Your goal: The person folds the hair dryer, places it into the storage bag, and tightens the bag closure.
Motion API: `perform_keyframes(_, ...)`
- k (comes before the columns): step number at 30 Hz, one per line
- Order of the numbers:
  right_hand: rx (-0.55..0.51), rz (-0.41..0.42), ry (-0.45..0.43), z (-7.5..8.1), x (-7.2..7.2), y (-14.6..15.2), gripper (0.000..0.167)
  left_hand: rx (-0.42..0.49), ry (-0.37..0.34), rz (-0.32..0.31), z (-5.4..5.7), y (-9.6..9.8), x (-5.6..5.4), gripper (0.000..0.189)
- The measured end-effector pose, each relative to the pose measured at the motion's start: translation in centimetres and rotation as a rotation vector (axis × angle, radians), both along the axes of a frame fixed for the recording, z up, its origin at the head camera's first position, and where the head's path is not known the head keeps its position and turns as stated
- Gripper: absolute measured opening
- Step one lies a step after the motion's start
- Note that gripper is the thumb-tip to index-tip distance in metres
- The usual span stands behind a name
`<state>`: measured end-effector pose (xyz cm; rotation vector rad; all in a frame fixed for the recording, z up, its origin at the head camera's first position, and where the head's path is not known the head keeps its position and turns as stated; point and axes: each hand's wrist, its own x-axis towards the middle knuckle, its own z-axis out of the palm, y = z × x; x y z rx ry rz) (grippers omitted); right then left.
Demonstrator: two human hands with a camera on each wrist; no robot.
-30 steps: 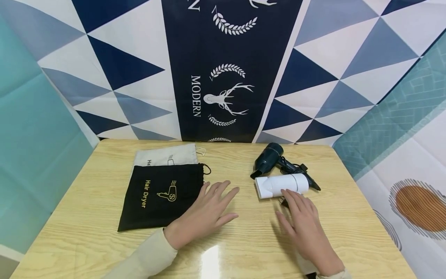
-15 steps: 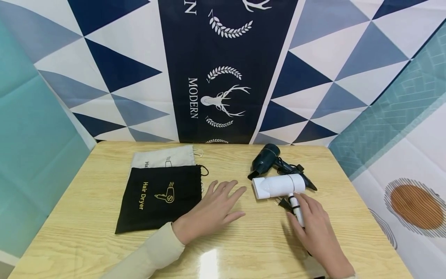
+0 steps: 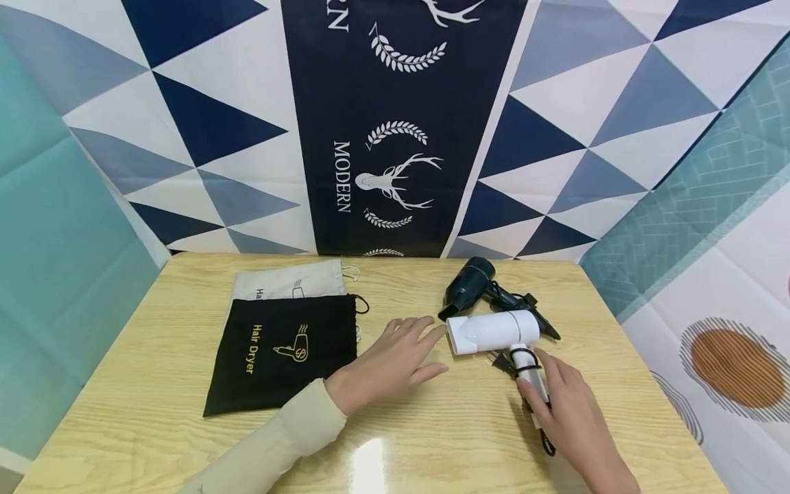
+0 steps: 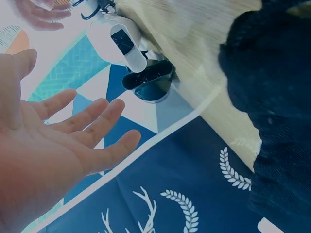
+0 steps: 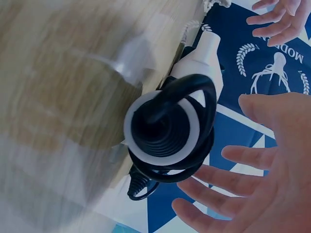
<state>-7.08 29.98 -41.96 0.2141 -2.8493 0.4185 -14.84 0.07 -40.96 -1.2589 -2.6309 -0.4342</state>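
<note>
A white hair dryer (image 3: 494, 333) lies on the table, nozzle to the left, handle toward me, with its black cord wound on the handle. Beside that handle is my right hand (image 3: 574, 412); in the right wrist view the fingers (image 5: 228, 180) are spread next to the corded handle end and are not curled round it. My left hand (image 3: 391, 360) hovers with spread fingers between the white dryer and a black drawstring bag (image 3: 333, 363) marked "Hair Dryer". The left wrist view shows that palm (image 4: 43, 160) holding nothing. A dark hair dryer (image 3: 465, 288) lies behind the white one.
A light grey drawstring bag (image 3: 327, 278) lies partly under the black bag. The wooden table (image 3: 123, 384) ends at a patterned cloth backdrop (image 3: 395, 96), with more hangings at both sides. A plug (image 3: 503, 362) sits by the white dryer's handle.
My right hand has drawn back toward me and slightly right from the white dryer's body, uncovering its handle. My left hand has moved right, away from the black bag.
</note>
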Motion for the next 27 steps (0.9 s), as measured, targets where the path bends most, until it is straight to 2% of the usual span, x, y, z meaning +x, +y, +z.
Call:
perform_keyframes(4, 0.000, -0.036, -0.084, -0.2, 0.1, 0.2, 0.065, 0.012, -0.010, -0.016, -0.1, 0.7, -0.4, 0.058)
perform_keyframes(9, 0.006, -0.062, -0.137, -0.5, 0.2, 0.5, 0.068, 0.001, -0.019, -0.032, -0.5, 1.9, -1.1, 0.059)
perform_keyframes(18, 0.019, -0.098, -0.239, -0.9, 0.2, 1.0, 0.069, -0.041, -0.096, -0.039, -0.6, 3.9, -1.8, 0.062)
perform_keyframes(22, 0.034, -0.075, -0.242, -1.1, 0.0, 0.9, 0.066, -0.031, -0.126, -0.040, -0.8, 4.2, -1.8, 0.061)
perform_keyframes(27, 0.046, -0.051, -0.227, -1.1, -0.1, 0.9, 0.064, -0.036, -0.124, -0.026, -1.2, 4.4, -1.9, 0.061)
